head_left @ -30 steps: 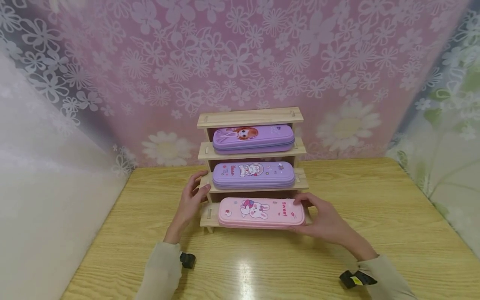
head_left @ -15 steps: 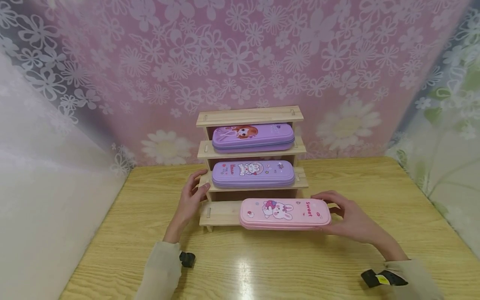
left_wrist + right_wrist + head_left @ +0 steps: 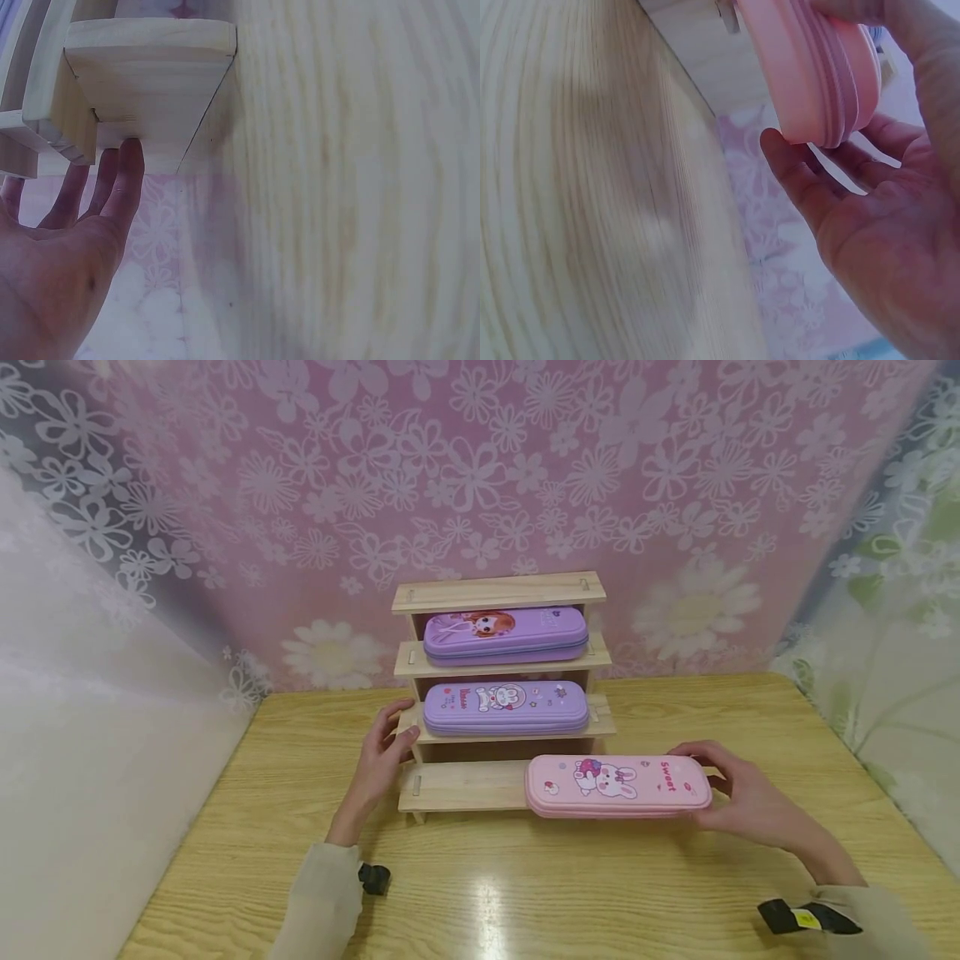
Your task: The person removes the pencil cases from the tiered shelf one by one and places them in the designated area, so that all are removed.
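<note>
1. The right hand (image 3: 750, 797) grips the right end of the pink pencil case (image 3: 617, 786), fingers over its top and thumb at the near side; the right wrist view shows the case's rounded end (image 3: 817, 75) cupped by the fingers.
2. The pink pencil case lies flat and lengthwise, its left part over the right end of the bottom shelf (image 3: 465, 785) of the wooden rack (image 3: 498, 593), the rest out past the rack's right side above the counter (image 3: 525, 893). An end grip suits sliding it sideways along the shelf.
3. The left hand (image 3: 382, 756) rests against the rack's left side at the middle shelf, fingers nearly straight and pressing the wood (image 3: 124, 161), which probably steadies the rack.
4. Two purple pencil cases sit on the upper shelves: one (image 3: 506, 635) on the top shelf under the rack's top board, one (image 3: 506, 707) on the middle shelf.
5. The rack stands at the counter's far edge, against the flowered curtain (image 3: 480, 468). Bare counter lies to the right of the case, towards the right edge, and along the near edge.
</note>
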Motion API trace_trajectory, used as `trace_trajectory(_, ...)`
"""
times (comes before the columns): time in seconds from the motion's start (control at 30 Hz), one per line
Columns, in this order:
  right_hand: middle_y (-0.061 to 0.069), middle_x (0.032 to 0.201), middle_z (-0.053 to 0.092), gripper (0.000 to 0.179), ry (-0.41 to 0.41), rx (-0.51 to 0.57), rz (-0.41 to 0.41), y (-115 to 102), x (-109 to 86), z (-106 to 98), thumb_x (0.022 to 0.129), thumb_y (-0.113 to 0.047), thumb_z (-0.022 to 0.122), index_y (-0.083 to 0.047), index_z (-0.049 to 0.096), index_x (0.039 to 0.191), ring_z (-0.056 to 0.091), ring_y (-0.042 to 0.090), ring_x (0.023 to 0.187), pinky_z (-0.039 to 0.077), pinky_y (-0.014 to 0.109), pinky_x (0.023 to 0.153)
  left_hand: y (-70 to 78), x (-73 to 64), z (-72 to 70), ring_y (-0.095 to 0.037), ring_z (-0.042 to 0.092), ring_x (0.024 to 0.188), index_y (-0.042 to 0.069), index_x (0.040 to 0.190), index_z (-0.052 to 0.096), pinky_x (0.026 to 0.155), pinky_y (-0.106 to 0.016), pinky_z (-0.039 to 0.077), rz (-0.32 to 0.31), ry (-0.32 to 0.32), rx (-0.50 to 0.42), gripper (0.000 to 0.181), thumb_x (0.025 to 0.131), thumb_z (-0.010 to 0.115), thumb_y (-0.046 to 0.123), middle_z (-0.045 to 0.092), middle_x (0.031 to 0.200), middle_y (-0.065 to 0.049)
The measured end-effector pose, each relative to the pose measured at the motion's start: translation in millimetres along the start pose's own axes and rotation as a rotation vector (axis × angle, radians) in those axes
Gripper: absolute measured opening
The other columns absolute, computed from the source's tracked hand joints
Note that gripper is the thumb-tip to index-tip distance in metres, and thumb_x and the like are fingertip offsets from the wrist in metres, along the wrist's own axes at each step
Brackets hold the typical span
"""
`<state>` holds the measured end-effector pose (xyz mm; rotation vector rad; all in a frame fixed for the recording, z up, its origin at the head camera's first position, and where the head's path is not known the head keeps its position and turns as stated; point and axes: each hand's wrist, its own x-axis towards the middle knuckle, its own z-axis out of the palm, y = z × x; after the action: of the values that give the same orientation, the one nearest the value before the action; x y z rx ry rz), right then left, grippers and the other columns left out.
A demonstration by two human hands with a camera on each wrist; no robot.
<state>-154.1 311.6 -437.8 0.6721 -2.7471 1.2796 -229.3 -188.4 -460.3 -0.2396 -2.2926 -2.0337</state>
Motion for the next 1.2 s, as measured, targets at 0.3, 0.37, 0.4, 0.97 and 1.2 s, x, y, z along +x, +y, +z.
trace_trajectory(0.3,-0.019,0.129,0.05,0.075,0.048,-0.036,0.055,12.0,-14.9,-14.6,0.073,0.004,0.083,-0.012,0.051,0.139,0.049,-0.009,0.109,0.041,0.001,0.088,-0.9,-0.5,0.1,-0.021,0.063,0.109,0.02,0.148,0.048,0.09,-0.045,0.059,0.0,-0.005,0.004,0.045,0.104,0.057,0.017,0.055,0.141,-0.018)
trace_trajectory(0.37,-0.02,0.129,0.05,0.075,0.057,-0.033,0.047,16.8,-18.5,-19.0,0.073,0.007,0.082,-0.01,0.051,0.139,0.049,-0.009,0.109,0.041,0.002,0.086,-0.6,-0.9,0.1,-0.021,0.063,0.109,0.019,0.148,0.048,0.09,-0.045,0.059,0.001,-0.007,0.004,0.045,0.104,0.057,0.017,0.055,0.141,-0.018)
trace_trajectory(0.4,-0.02,0.129,0.05,0.075,0.062,-0.031,0.042,19.3,-20.3,-21.4,0.073,0.007,0.082,-0.009,0.051,0.139,0.049,-0.009,0.108,0.041,0.002,0.086,-0.4,-1.1,0.1,-0.02,0.063,0.109,0.019,0.148,0.048,0.09,-0.045,0.059,0.002,-0.007,0.005,0.045,0.104,0.057,0.017,0.055,0.141,-0.018)
trace_trajectory(0.97,-0.024,0.126,0.047,0.078,0.221,-0.004,0.102,48.2,-56.5,-63.8,0.075,0.018,0.077,-0.012,0.048,0.141,0.049,-0.009,0.098,0.041,0.005,0.073,3.1,0.9,-0.6,-0.021,0.063,0.111,0.02,0.149,0.046,0.095,-0.052,0.057,-0.022,-0.025,0.002,0.045,0.105,0.057,0.018,0.054,0.142,-0.017)
trace_trajectory(1.2,-0.022,0.119,0.05,0.078,0.345,0.056,0.13,52.2,-55.0,-56.8,0.076,0.021,0.075,-0.017,0.051,0.139,0.052,-0.01,0.094,0.048,0.007,0.068,6.0,-0.7,0.9,-0.02,0.062,0.112,0.019,0.149,0.047,0.097,-0.054,0.056,-0.029,-0.017,-0.011,0.046,0.104,0.057,0.016,0.054,0.141,-0.017)
